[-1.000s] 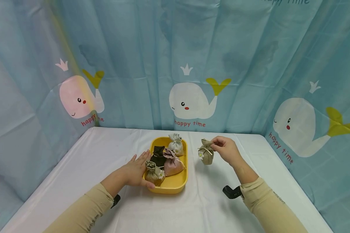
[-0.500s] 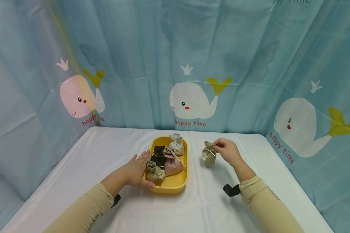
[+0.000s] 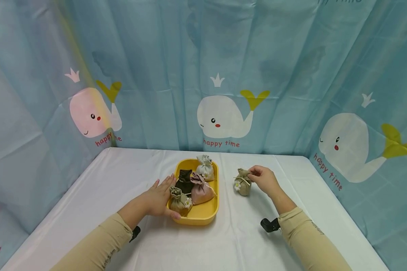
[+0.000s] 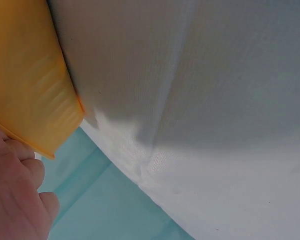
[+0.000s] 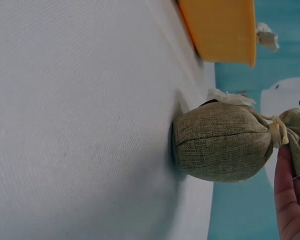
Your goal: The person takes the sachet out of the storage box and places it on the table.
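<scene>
Nearest, on this side of the yellow tub (image 3: 198, 221), two tan sleeves (image 3: 98, 241) are angled in across the white cloth (image 3: 224, 244). Along the tub's left rim the left hand (image 3: 157, 199) is laid, fingers spread long, thumb at the near corner; the tub is presumably being steadied that way. Just inside that corner an olive sachet (image 3: 179, 202) is propped upright, a pink sachet (image 3: 201, 194) leaned to its right. And out to the tub's right, well apart from it, the flowered sachet (image 3: 243, 185) is held by the right hand (image 3: 263, 178), its gathered neck pinched between thumb and fingers, likely because the tied top is the easiest part to grip while the full body is kept hanging upright. Deeper in the tub a dark pouch (image 3: 184, 184) is tucked, then a pale sachet (image 3: 205, 169) at the far end; beyond, the whale curtain (image 3: 156, 75).

From the right wrist the sachet's seam and cord windings are shown, hidden from above; whether its base is touching the cloth cannot be told. By the head view its white flower (image 3: 237, 185) is shown face-on. From the left wrist only the tub's outer wall and bunched-looking fingertips are given, none of its contents.
</scene>
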`<action>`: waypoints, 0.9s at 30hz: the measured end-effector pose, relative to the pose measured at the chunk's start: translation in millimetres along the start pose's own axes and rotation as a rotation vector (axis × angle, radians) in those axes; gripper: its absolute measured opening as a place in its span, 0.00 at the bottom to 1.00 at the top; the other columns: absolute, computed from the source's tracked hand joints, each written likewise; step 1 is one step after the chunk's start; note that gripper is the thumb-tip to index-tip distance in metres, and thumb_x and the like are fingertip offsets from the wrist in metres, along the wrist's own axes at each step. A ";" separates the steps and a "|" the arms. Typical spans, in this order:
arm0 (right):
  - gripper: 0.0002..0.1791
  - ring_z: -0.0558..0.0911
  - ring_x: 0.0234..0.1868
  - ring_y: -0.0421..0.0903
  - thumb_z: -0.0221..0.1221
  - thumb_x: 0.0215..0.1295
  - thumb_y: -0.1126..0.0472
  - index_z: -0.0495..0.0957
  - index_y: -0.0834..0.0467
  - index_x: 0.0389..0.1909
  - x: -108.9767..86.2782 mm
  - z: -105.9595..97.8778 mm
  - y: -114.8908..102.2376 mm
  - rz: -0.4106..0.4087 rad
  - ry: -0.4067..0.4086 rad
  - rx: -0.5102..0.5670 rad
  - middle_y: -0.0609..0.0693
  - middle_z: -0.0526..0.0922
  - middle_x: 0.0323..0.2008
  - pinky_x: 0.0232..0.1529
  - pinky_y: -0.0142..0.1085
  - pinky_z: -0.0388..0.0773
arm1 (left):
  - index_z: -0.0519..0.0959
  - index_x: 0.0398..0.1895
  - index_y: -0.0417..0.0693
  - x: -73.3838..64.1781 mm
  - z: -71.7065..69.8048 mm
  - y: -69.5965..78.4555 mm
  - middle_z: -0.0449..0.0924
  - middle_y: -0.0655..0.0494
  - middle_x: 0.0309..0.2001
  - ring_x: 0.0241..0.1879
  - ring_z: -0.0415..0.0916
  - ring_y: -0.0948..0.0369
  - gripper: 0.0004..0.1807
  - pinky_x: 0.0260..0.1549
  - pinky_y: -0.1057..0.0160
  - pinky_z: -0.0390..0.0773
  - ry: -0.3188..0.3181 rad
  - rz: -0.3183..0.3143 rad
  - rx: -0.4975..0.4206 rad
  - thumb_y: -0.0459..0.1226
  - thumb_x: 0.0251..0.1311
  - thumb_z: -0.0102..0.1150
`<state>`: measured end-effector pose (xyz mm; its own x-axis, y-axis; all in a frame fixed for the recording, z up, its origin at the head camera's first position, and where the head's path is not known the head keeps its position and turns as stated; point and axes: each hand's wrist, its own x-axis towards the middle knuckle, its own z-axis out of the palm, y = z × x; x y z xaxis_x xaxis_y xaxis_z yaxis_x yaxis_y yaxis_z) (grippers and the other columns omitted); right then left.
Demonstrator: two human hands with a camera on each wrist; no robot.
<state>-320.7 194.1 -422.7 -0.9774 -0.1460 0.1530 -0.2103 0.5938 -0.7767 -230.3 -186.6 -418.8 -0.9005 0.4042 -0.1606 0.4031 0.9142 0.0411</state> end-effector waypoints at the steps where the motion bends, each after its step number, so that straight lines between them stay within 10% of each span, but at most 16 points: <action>1: 0.04 0.80 0.32 0.44 0.60 0.59 0.64 0.80 0.59 0.35 -0.1 0.0 0.2 0.008 -0.004 0.002 0.51 0.82 0.31 0.35 0.37 0.77 | 0.41 0.71 0.38 0.0 0.2 0.0 0.33 0.44 0.72 0.71 0.35 0.51 0.72 0.65 0.45 0.40 0.001 0.002 0.001 0.80 0.28 0.41; 27: 0.18 0.78 0.48 0.50 0.61 0.58 0.54 0.78 0.57 0.49 -2.7 -18.4 -7.7 -0.005 -0.007 0.046 0.54 0.80 0.47 0.46 0.44 0.75 | 0.41 0.71 0.38 -1.7 -3.0 2.5 0.33 0.45 0.72 0.71 0.34 0.51 0.72 0.65 0.45 0.40 -0.015 -0.006 0.008 0.80 0.29 0.40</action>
<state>-316.8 204.5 -405.8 -0.9762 -0.1539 0.1527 -0.2134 0.5562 -0.8032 -228.2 -185.0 -415.4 -0.9004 0.3982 -0.1753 0.3990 0.9164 0.0325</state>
